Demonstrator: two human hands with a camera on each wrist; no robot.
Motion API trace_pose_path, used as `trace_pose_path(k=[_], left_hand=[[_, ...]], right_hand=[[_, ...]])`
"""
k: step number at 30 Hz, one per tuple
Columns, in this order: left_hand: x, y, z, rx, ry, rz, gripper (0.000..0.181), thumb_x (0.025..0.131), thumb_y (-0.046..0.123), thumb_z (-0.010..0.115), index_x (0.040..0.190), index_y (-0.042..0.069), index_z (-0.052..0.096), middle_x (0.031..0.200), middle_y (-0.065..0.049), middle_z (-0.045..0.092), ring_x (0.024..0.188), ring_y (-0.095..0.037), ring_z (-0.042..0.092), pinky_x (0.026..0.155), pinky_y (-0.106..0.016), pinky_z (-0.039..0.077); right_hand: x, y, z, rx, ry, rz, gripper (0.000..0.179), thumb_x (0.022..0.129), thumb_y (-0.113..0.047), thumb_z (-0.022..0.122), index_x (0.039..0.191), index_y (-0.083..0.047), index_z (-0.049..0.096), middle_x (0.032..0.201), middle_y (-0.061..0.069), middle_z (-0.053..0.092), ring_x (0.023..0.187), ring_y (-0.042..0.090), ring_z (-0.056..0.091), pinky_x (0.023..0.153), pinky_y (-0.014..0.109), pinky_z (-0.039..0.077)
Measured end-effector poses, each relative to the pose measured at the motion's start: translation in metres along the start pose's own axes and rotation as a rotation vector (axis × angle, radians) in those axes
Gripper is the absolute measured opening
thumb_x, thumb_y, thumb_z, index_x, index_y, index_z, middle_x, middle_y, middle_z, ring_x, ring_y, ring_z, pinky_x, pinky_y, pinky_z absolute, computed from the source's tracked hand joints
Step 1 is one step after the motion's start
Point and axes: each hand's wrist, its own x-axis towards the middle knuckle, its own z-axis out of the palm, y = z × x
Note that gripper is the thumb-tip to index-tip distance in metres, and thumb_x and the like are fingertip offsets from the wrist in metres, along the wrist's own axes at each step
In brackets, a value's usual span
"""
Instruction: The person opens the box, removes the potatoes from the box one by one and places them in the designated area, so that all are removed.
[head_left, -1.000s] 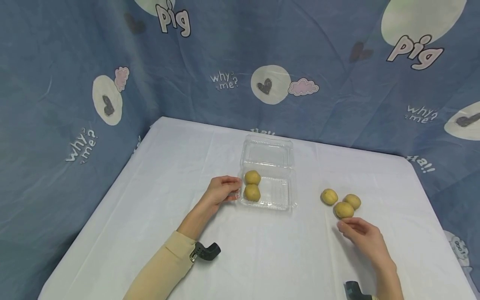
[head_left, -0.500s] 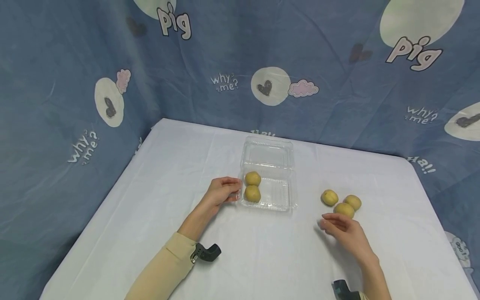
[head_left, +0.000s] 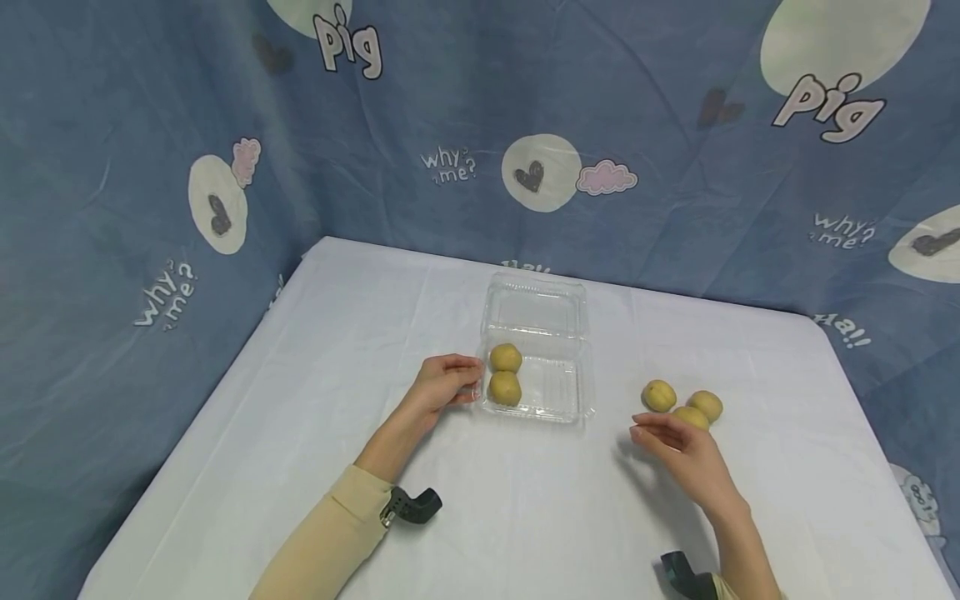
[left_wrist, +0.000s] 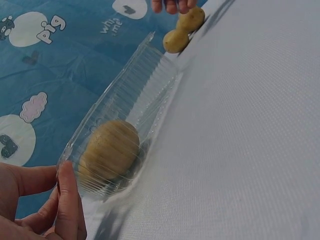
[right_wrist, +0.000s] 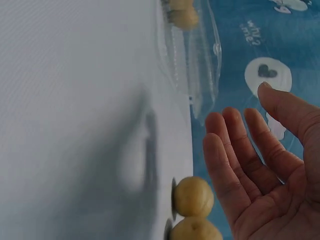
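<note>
One box (head_left: 552, 387) holds two potatoes (head_left: 506, 388) (three others (head_left: 660, 396) lie outside).

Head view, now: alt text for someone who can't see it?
A person's left hand holds an open clear container by its edge, with two potatoes inside along the left. The right hand, holding nothing, hovers near three loose potatoes on a white-covered table; blue printed cloth hangs behind.
</note>
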Motion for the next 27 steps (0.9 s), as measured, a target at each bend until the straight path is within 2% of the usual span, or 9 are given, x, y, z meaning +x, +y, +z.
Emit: trace_pose_path(k=[10, 16, 21, 27], left_hand=[[0.0, -0.002, 0.0, -0.012, 0.001, -0.008, 0.025, 0.092, 0.009, 0.068, 0.114, -0.003, 0.064, 0.094, -0.009, 0.065, 0.079, -0.013, 0.061, 0.067, -0.026, 0.057], [0.001, -0.001, 0.0, 0.003, 0.005, -0.001, 0.025, 0.092, 0.009, 0.068, 0.113, -0.003, 0.064, 0.096, -0.011, 0.066, 0.078, -0.013, 0.061, 0.066, -0.024, 0.057], [0.001, -0.001, 0.0, 0.008, 0.0, -0.006, 0.027, 0.092, 0.009, 0.069, 0.115, -0.004, 0.064, 0.097, -0.011, 0.066, 0.077, -0.012, 0.061, 0.065, -0.023, 0.056], [-0.001, 0.002, -0.001, 0.003, -0.018, -0.01, 0.031, 0.093, 0.009, 0.067, 0.119, -0.006, 0.061, 0.1, -0.012, 0.065, 0.077, -0.011, 0.06, 0.066, -0.024, 0.056]], right_hand=[[0.007, -0.012, 0.009, 0.053, -0.021, -0.098, 0.032, 0.093, -0.02, 0.07, 0.117, 0.001, 0.066, 0.107, 0.01, 0.071, 0.098, 0.01, 0.066, 0.083, 0.018, 0.051], [0.011, -0.019, 0.011, 0.042, -0.042, -0.106, 0.035, 0.094, -0.023, 0.068, 0.121, -0.001, 0.065, 0.11, 0.01, 0.07, 0.098, 0.01, 0.066, 0.085, 0.018, 0.05], [0.015, -0.025, 0.013, 0.032, -0.048, -0.105, 0.035, 0.094, -0.024, 0.069, 0.122, -0.003, 0.065, 0.111, 0.005, 0.07, 0.101, 0.011, 0.065, 0.085, 0.02, 0.051], [0.018, -0.03, 0.014, 0.03, -0.04, -0.138, 0.034, 0.093, -0.023, 0.07, 0.121, -0.003, 0.066, 0.11, 0.003, 0.07, 0.101, 0.014, 0.066, 0.084, 0.021, 0.052]])
